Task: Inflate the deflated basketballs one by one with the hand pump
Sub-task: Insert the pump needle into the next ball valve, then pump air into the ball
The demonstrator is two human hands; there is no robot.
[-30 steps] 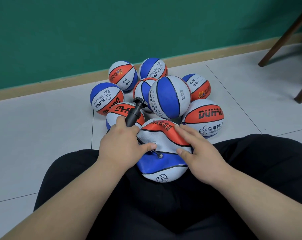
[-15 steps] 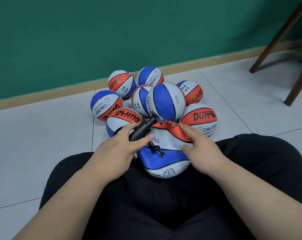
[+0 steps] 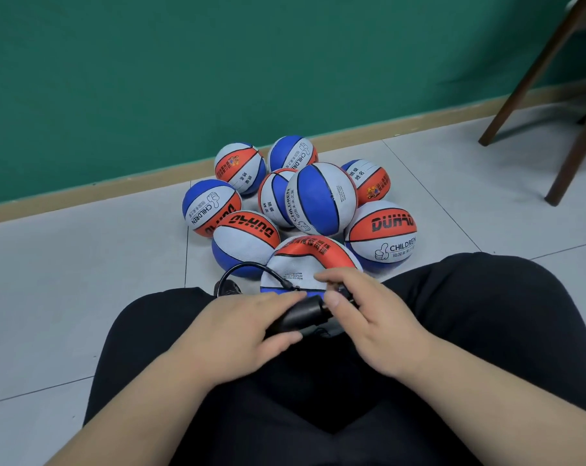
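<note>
Left first: the black hose [image 3: 243, 268] loops up off the lap and runs right to the valve area of the deflated basketball [image 3: 313, 264]. I read the needle as seated, though the joint is too small to confirm. Left grip [image 3: 238, 334] is wrapped round the barrel of the hand pump [image 3: 298, 317]. A second ago that pump stood upright beside the ball; now it lies across the lap, nearly level. The ball sits wedged between the knees, just in front of the inflated pile [image 3: 322, 200] on the floor. Right grip [image 3: 369, 317] has come off the ball's skin and now pinches the pump's handle end, thumb on top. So I'd call setup done — stroking comes next. Risk: no hand steadies the ball, so a hard pull could tug the needle out.
</note>
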